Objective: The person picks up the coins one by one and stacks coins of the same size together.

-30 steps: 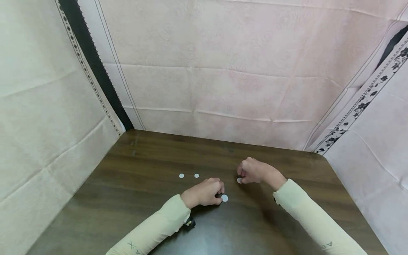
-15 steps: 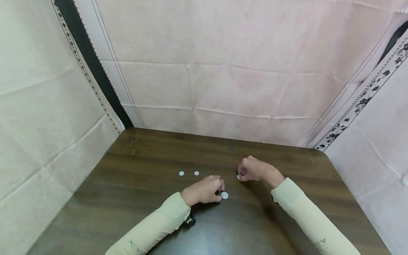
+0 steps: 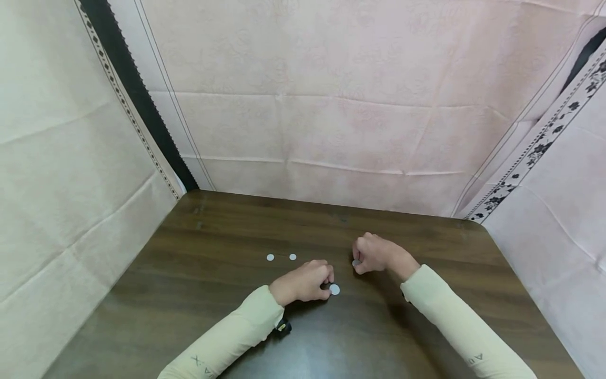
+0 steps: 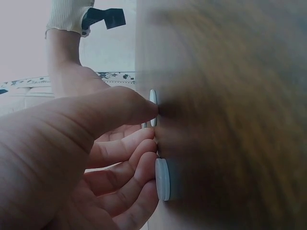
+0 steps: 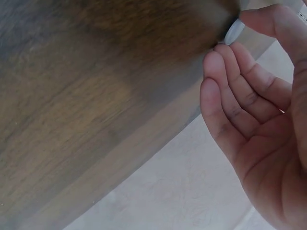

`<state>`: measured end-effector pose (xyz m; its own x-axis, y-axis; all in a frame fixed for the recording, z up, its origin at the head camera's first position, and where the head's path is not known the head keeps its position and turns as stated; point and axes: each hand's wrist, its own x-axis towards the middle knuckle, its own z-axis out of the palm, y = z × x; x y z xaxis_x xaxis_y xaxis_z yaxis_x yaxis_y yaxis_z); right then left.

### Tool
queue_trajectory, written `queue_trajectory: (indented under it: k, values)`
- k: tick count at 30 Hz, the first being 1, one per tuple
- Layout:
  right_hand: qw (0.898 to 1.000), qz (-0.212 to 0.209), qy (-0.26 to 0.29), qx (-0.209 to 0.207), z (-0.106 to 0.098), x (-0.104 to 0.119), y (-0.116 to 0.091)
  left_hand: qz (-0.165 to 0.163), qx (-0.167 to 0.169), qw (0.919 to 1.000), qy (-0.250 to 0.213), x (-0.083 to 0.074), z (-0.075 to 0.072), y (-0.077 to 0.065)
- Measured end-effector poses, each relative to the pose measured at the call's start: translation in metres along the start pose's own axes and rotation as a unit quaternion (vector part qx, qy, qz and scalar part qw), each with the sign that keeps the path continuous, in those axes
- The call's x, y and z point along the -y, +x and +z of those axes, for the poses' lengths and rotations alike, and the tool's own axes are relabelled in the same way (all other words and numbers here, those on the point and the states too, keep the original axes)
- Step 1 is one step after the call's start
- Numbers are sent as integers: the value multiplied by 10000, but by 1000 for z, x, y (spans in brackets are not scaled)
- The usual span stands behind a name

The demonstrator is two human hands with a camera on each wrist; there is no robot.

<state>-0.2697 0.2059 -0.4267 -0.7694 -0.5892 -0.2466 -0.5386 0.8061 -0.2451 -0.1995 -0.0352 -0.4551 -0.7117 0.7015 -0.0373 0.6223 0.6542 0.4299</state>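
In the head view my left hand [image 3: 305, 281] is low over the brown tabletop, thumb and index fingertip at the edge of a small white disc [image 3: 334, 289]. That disc [image 4: 153, 108] shows edge-on by the thumb tip in the left wrist view. My right hand [image 3: 376, 252], farther to the right, pinches another white disc [image 3: 355, 262] between thumb and fingers. The right wrist view shows this disc [image 5: 233, 32] at the thumb tip, partly hidden. Two more white discs, a left one [image 3: 270, 257] and a right one [image 3: 293, 257], lie behind my left hand.
The dark wood table [image 3: 227, 226] meets a pale cloth wall [image 3: 331, 131] at its back edge. Pale cloth also hangs on the left and right sides. A small black device [image 3: 283, 327] sits under my left cuff.
My right thumb has shifted slightly around its disc, which now shows greyer between the fingertips. My left hand stays nearly in place; the head view has tilted slightly.
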Motion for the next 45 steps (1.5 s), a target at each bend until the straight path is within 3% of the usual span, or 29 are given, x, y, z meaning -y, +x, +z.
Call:
queue_trajectory:
  k: [9, 20, 34, 45]
  values:
    - [9997, -171, 179, -60, -1, 8, -8, -73, -16, 10000, 24, -3, -2, -2]
    - [9972, -709, 175, -176, -1, 19, -24, 8, -80, 10000, -22, -1, 0, 0]
    - [9905, -1233, 398, -470, 9, 31, -29, 110, -131, 9998, 40, 2, 2, -1]
    - [9848, -1545, 580, -539, 20, 43, -28, -15, -37, 10000, -72, 1, 0, -2]
